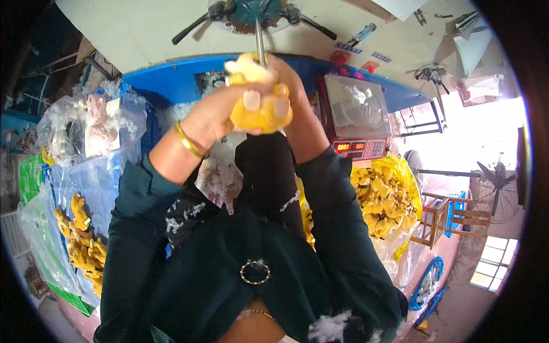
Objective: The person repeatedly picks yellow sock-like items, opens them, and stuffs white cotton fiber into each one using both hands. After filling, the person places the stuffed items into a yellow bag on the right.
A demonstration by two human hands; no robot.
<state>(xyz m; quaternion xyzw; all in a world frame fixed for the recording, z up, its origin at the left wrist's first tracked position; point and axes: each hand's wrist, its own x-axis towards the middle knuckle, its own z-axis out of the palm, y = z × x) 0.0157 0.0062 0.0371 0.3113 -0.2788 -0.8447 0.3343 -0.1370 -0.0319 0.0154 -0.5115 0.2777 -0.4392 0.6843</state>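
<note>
A small yellow plush toy (260, 117) with a paler cream part is gripped between both hands at the top middle. My left hand (220, 114), with a gold bangle at the wrist, is closed round its left side and front. Against the toy's right side, my right hand (293, 86) is closed too, its fingers partly hidden behind the plush. A thin metal tube (259, 43) comes from the machine head (257, 12) on the wall and runs down into or just behind the toy's top; I cannot tell which.
A red weighing scale (360, 108) stands right of my hands. Yellow plush pieces (383, 197) fill a yellow bag further right; more plush pieces (83, 240) lie at left beside clear plastic bags (57, 126). White stuffing (220, 171) lies near my lap. A standing fan (496, 182) is at far right.
</note>
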